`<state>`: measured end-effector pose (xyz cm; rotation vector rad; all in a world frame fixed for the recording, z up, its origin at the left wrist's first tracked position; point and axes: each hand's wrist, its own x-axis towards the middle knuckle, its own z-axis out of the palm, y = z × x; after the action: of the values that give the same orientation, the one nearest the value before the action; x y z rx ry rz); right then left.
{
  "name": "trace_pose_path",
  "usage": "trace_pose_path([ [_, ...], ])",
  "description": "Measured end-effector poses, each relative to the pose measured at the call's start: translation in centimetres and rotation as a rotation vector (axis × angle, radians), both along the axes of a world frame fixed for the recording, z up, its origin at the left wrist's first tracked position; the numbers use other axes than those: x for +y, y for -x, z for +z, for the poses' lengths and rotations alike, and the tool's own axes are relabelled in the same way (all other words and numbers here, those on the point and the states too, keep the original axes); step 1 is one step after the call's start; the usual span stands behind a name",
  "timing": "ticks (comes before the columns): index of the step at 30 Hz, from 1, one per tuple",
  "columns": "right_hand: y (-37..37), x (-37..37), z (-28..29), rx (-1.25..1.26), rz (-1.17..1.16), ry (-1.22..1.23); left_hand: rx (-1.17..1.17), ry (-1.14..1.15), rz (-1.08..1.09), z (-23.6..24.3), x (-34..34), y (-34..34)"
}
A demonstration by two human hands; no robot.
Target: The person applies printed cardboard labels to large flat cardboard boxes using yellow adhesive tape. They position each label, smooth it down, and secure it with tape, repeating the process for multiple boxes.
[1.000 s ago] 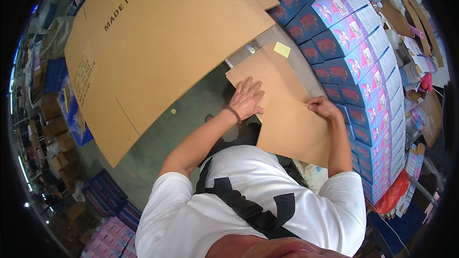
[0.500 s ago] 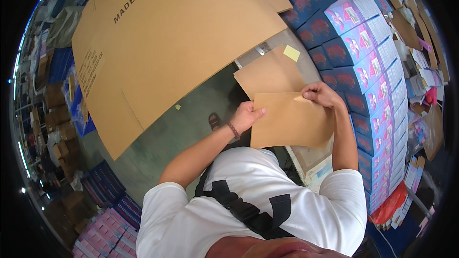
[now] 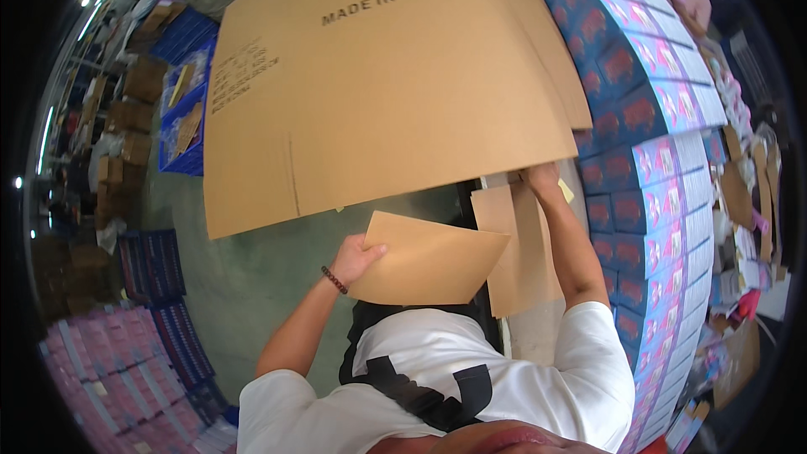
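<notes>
Far out to the left of the left hand (image 3: 355, 256) lie pink boxes (image 3: 109, 361) and dark blue crates (image 3: 151, 265) on the grey floor (image 3: 244, 277). The left hand pinches a small brown cardboard sheet (image 3: 429, 261) by its left edge, thumb on top, fingers under it. There is a bead bracelet (image 3: 334, 279) on that wrist. Above both hands a very big flat cardboard box (image 3: 378, 92) leans over. The small sheet sits between the two hands, in front of the white shirt (image 3: 454, 378). Just right of it stands a tall cardboard piece (image 3: 521, 252). The right hand (image 3: 542, 178) is up at the top of this tall piece, touching it; I cannot tell if its fingers are closed. Right of that hand is a high wall of blue and pink boxes (image 3: 656, 160).
</notes>
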<state>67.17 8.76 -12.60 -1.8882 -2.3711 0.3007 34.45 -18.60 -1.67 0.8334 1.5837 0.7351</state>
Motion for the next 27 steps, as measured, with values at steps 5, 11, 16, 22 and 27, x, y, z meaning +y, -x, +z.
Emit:
trace_pose_path([
  [5,0.8,1.2,0.4,0.178,0.161,-0.050,-0.211,-0.011,0.290,-0.6,-4.0,1.4],
  [11,1.5,0.8,-0.8,0.070,0.273,-0.442,-0.243,-0.004,0.328,-2.1,-6.3,2.9],
  [16,3.1,-2.6,-0.5,-0.143,0.136,-0.343,-0.154,-0.026,0.306,-2.3,-8.0,6.0],
  [22,5.0,-12.7,4.5,0.067,0.000,-0.373,0.097,-0.063,0.106,-1.0,-9.1,11.1],
  [27,9.9,-23.0,6.4,0.378,-0.314,-0.240,0.425,-0.187,-0.224,-1.7,-11.7,17.5],
])
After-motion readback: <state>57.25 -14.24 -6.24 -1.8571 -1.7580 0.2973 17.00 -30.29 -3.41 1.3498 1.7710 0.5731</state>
